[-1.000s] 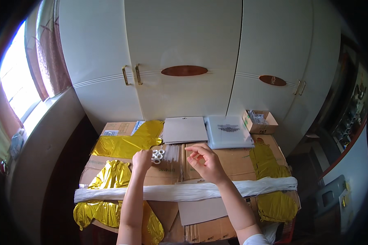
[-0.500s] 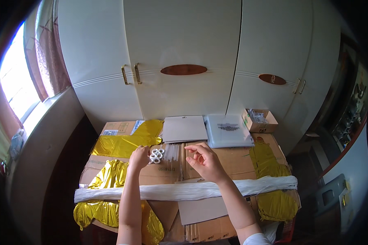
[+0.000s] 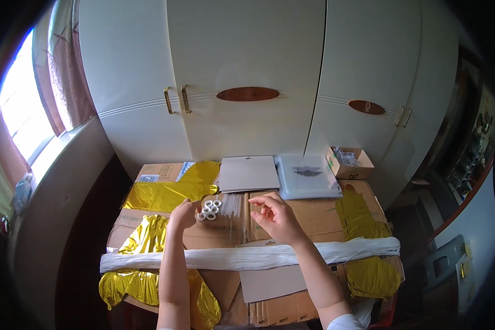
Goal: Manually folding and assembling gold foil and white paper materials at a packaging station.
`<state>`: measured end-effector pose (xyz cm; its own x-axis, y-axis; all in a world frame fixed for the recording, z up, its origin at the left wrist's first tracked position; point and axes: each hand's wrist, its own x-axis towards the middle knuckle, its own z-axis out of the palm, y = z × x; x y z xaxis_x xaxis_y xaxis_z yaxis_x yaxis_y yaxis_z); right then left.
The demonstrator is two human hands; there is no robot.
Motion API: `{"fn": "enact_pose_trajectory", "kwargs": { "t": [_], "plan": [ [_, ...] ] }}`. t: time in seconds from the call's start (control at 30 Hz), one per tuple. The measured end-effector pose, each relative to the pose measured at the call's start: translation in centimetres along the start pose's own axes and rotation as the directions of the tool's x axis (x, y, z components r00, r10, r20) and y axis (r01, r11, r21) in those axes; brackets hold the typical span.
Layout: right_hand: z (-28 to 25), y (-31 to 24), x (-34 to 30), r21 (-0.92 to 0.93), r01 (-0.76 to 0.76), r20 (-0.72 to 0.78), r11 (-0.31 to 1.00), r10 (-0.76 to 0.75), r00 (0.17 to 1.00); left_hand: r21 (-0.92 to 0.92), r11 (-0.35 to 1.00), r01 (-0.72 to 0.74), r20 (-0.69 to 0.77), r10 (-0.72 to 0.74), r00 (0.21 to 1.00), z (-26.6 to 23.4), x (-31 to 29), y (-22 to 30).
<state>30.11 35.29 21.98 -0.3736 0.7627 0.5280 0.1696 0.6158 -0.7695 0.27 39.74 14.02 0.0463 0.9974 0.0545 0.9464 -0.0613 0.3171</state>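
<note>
- Gold foil lies deflated all over the cardboard-covered table [image 3: 308, 212]: I see one foil balloon [image 3: 165, 192] at far left, another [image 3: 363, 212] on the right, more at the near corners.
- My left hand [image 3: 182, 214] is curled narrow, its fingertips at a cluster of small white rings [image 3: 209, 209]; I judge it is touching or just lifting them, though I cannot tell if one is pinched.
- My right hand [image 3: 275, 215] hovers just right of the clear thin sticks [image 3: 231, 204], thumb and forefinger nearly closed; it may hold one stick, but that is too fine to see.
- A long white twisted roll [image 3: 247, 256] crosses the table nearer to me, under both forearms.
- Grey flat sheets [image 3: 248, 173], a clear packet [image 3: 308, 175] and a small open box [image 3: 349, 162] sit along the far edge.
- Risk as I judge it: the rings are small and loose, so a nudge from my left wrist could scatter them among the foil; dragging a forearm could shift the white roll.
</note>
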Motion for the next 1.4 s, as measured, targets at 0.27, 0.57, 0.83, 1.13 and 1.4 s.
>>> {"fn": "enact_pose_trajectory", "kwargs": {
  "t": [0.27,0.57,0.83,1.13,1.4],
  "plan": [
    [0.1,0.2,0.0,-0.002,0.007,0.005,1.000,-0.007,1.000,0.064,0.996,-0.064,0.042,0.062,0.997,-0.2,-0.3,0.0],
    [0.0,0.1,0.0,-0.013,0.009,0.007,1.000,-0.009,1.000,0.090,0.993,-0.074,0.066,0.068,0.995,0.4,0.4,-0.2],
    [0.1,0.2,0.1,-0.016,0.007,0.015,1.000,-0.007,1.000,0.227,0.968,0.108,0.096,-0.132,0.987,0.6,0.8,1.7],
    [0.0,0.3,0.1,-0.015,0.011,0.013,1.000,-0.011,1.000,0.087,0.992,0.090,0.021,-0.092,0.995,1.0,1.0,1.5],
    [0.2,1.6,-0.5,-0.227,0.050,0.372,0.973,0.039,0.928,0.033,0.997,0.072,-0.009,-0.071,0.997,0.5,0.6,1.8]
  ]
}}
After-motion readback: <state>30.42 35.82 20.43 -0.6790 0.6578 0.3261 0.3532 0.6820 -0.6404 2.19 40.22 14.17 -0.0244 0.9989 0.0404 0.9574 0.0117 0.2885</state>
